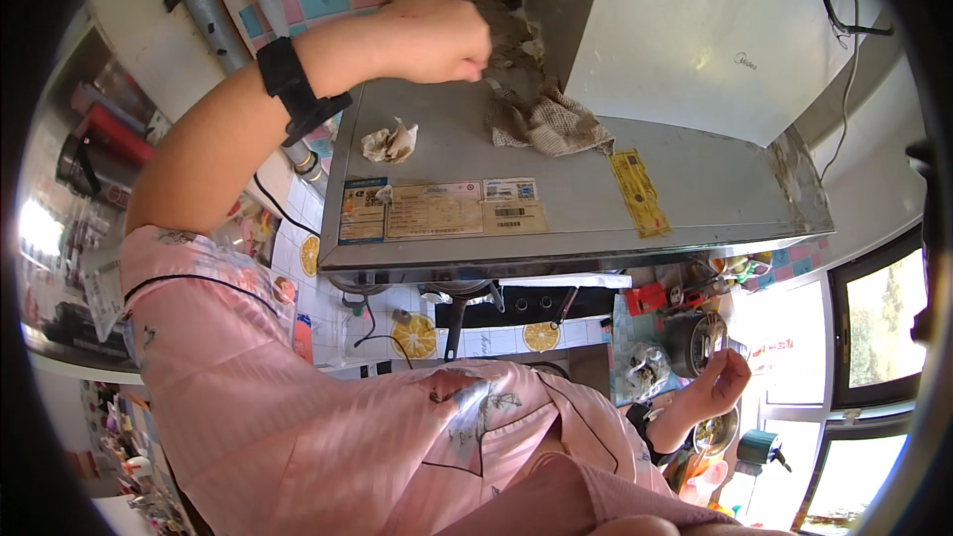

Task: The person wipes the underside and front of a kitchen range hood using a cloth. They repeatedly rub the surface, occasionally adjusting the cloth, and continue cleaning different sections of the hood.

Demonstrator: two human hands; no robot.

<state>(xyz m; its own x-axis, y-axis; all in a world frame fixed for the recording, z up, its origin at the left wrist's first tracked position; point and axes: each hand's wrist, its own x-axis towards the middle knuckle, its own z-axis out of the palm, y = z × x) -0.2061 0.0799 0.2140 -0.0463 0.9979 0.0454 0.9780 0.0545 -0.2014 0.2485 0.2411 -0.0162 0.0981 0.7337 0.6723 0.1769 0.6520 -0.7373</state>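
My left hand [435,37], fingers curled in, is above the grey metal top of a range hood [566,201]. I see nothing in it, though its palm side is hidden. Just below and right of it, a crumpled, soiled mesh cloth [555,123] lies against the hood's upright duct cover [685,37]. A crumpled, stained piece of tissue [390,143] rests on the hood top, nearer the left edge. My right hand [716,385] is raised at the lower right, away from the hood, with fingers bent toward the thumb. Whether it pinches something small is unclear.
Brownish grime and flakes [514,52] cover the hood's back edge. Printed labels [447,208] and a yellow sticker [640,193] are on its top. Below are a dark pan handle [454,327] and a gas stove [521,307]. A grey pipe [212,7] runs along the left wall.
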